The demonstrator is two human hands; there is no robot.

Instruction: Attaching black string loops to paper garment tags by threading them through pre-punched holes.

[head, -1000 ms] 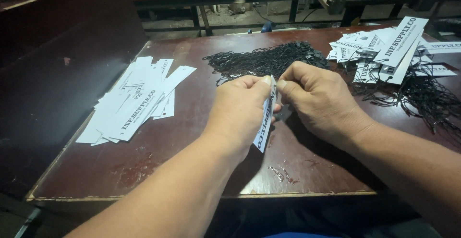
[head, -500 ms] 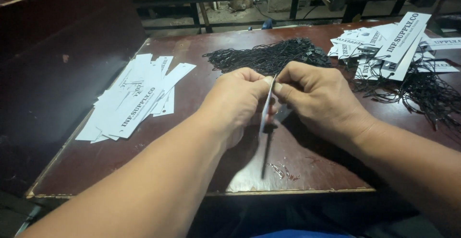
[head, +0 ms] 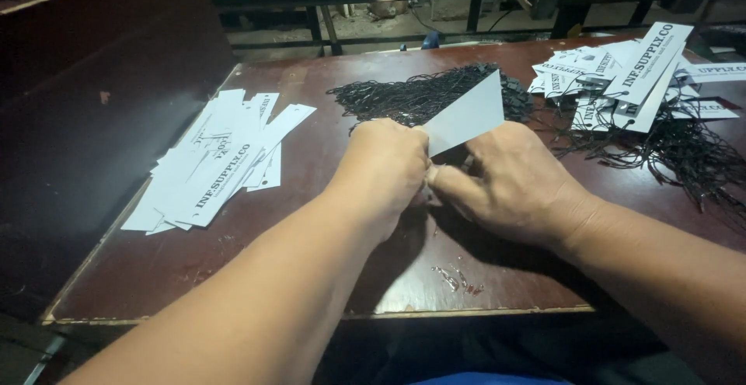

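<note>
My left hand (head: 385, 171) and my right hand (head: 509, 183) meet over the middle of a dark brown table (head: 326, 276). Between their fingertips they pinch one long white paper tag (head: 466, 117), which now sticks up and away from me with its blank side showing. Just behind the hands lies a heap of thin black strings (head: 420, 94). Whether a string is in my fingers is hidden.
A loose pile of white printed tags (head: 214, 163) lies on the left of the table. At the right back, more tags (head: 622, 74) lie tangled with black strings (head: 684, 152). Dark metal frames stand behind the table. The table's near edge runs below my forearms.
The tag hung down toward me between my hands before; it has swung up and now points away, blank side up. Both hands stayed in place.
</note>
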